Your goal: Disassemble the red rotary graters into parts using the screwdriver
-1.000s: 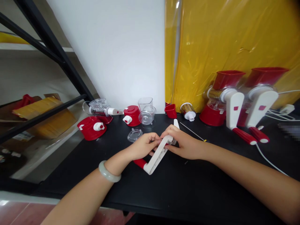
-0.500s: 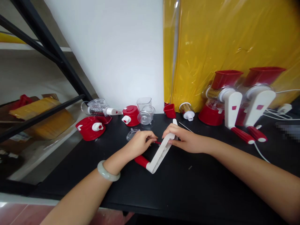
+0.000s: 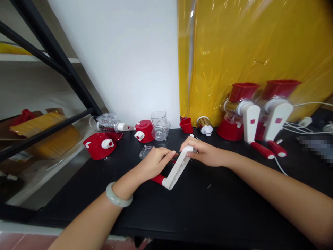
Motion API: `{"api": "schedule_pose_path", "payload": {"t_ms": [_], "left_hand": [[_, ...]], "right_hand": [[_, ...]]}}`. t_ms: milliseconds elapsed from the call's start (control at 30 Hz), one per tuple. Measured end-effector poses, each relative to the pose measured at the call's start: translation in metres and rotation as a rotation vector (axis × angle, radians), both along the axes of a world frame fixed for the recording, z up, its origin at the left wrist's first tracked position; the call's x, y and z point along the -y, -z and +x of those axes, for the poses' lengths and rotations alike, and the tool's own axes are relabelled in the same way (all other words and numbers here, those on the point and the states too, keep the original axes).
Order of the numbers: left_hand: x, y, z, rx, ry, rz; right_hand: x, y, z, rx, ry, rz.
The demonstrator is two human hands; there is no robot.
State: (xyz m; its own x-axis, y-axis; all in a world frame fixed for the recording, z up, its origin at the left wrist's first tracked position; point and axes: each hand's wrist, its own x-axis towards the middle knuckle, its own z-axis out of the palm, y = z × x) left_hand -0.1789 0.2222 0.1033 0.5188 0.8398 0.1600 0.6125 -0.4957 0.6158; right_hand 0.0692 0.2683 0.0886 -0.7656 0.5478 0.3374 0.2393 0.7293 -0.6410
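My right hand (image 3: 201, 151) is wrapped round the upper end of a white crank handle (image 3: 173, 174), whose hollow side shows ribs. The crank slants down to the left and ends in a red grip (image 3: 158, 178) low over the table. My left hand (image 3: 155, 162) is closed just left of the crank, thumb against fingers. A small red piece (image 3: 173, 161) shows by its fingertips, partly hidden; whether they pinch it is unclear. Behind that hand lies a clear plastic ring-shaped part (image 3: 145, 151).
Along the back of the black table (image 3: 208, 215) stand red bases (image 3: 99, 146), a clear hopper (image 3: 160, 126), a red pusher (image 3: 186, 125) and a grater drum (image 3: 204, 125). Two assembled rotary graters (image 3: 246, 114) with cranks and white cables (image 3: 307, 130) are at right. A shelf frame (image 3: 65, 69) rises at left.
The camera view has shifted slightly. My left fingers have drawn forward over the small red piece, covering more of it. My right hand keeps its hold on the crank handle.
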Motion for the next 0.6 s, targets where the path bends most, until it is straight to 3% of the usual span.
{"api": "schedule_pose_path", "payload": {"t_ms": [133,300,433,500,600], "left_hand": [[0.021,-0.029,0.003,-0.102,0.105,-0.062],[0.043,-0.054,-0.010,-0.272,-0.046,0.040],[0.055,-0.051,-0.053,-0.317,-0.207,-0.005],[0.060,-0.044,-0.074,-0.231,-0.240,-0.086],[0.066,-0.032,-0.090,-0.114,-0.250,-0.163]], "right_hand": [[-0.003,-0.016,0.001,-0.021,0.106,0.052],[0.015,-0.033,0.018,-0.059,0.250,0.057],[0.051,-0.020,0.052,0.140,0.202,0.007],[0.065,-0.006,0.064,0.313,0.118,-0.015],[0.071,0.015,0.062,0.405,0.096,0.028]]}}
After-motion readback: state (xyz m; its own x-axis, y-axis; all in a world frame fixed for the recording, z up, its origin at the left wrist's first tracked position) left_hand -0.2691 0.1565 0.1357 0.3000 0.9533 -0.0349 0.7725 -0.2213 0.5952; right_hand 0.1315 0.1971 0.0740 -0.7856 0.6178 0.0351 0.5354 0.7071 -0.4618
